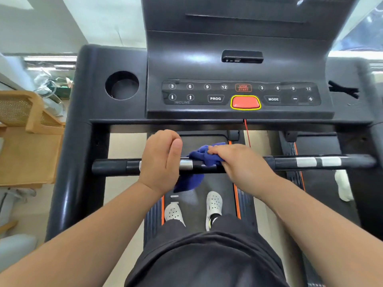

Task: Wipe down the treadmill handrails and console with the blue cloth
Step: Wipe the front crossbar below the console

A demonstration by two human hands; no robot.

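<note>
A black handrail bar [116, 166] with silver sensor bands runs across the treadmill in front of me. My left hand [160, 160] grips the bar left of centre, thumb over the top. My right hand [238, 164] grips the blue cloth [204, 155], which is wrapped over the bar at its middle. A loose end of the cloth hangs below the bar, behind my left wrist. Above the bar sits the black console [240, 94] with its row of buttons and a red stop key [245, 102].
A round cup holder [121, 85] is set in the console's left wing. A red safety cord [247, 133] hangs from the console. The side rail [70, 162] runs down the left. A wooden chair [27, 129] stands left of the treadmill. My white shoes [214, 206] rest on the belt.
</note>
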